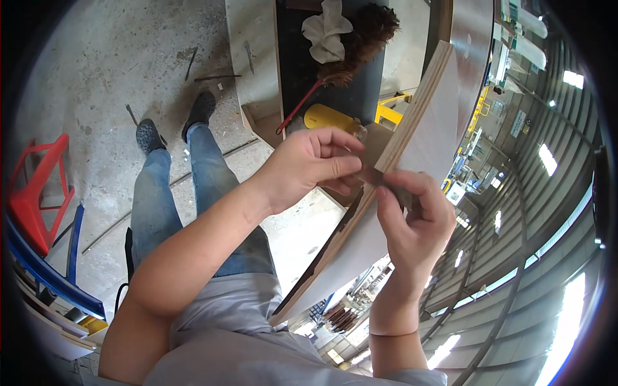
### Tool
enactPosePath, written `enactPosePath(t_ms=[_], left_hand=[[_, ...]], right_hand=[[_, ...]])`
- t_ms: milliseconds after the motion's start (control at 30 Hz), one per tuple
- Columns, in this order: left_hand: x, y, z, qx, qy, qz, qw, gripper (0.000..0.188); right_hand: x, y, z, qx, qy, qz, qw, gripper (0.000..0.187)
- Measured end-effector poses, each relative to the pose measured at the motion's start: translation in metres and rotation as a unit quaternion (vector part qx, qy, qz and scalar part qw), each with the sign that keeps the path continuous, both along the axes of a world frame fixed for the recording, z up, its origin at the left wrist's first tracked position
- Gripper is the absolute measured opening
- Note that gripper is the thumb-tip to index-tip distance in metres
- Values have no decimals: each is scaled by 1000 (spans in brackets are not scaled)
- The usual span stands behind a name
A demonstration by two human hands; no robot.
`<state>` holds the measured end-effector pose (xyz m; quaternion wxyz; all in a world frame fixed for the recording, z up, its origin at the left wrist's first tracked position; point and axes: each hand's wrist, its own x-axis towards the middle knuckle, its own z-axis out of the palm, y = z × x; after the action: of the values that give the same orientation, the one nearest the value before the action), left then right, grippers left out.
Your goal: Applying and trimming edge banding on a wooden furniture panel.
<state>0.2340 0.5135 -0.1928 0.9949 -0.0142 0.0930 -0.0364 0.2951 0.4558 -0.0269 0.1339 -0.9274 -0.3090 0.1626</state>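
Note:
A pale-faced plywood board (430, 132) stands on edge and slants across the view, its layered edge turned up toward me. Over that edge, both hands meet at a thin dark strip (369, 174). My left hand (309, 164) is closed, thumb and forefinger pinching the strip's near end. On the other side, my right hand (418, 209) pinches it between thumb and bent forefinger, beside the board's face. Lower down, a dark band (331, 241) with a ragged outline runs along the board's edge; whether it joins the strip is hidden by my fingers.
A dark-topped surface (293, 58) beyond the board carries a brown feather duster (367, 42), a white cloth or glove (326, 31) and a yellow bottle (329, 119). At left stand a red stool (42, 193) and a blue metal frame (55, 276). Thin offcuts (217, 78) litter the concrete floor.

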Motion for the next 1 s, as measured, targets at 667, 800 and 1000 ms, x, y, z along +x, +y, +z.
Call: enactPosePath(t_ms=[667,800,1000], left_hand=[[-5,10,23,38,25,122,991,61],[-6,1,9,-62,76,157,983,47],[-9,-2,7,16,80,164,983,45]], right_hand=[[0,-11,-21,186,-15,13,982,19],[-1,-21,-17,198,-18,44,979,18],[-2,-7,-3,75,-75,58,993,21]])
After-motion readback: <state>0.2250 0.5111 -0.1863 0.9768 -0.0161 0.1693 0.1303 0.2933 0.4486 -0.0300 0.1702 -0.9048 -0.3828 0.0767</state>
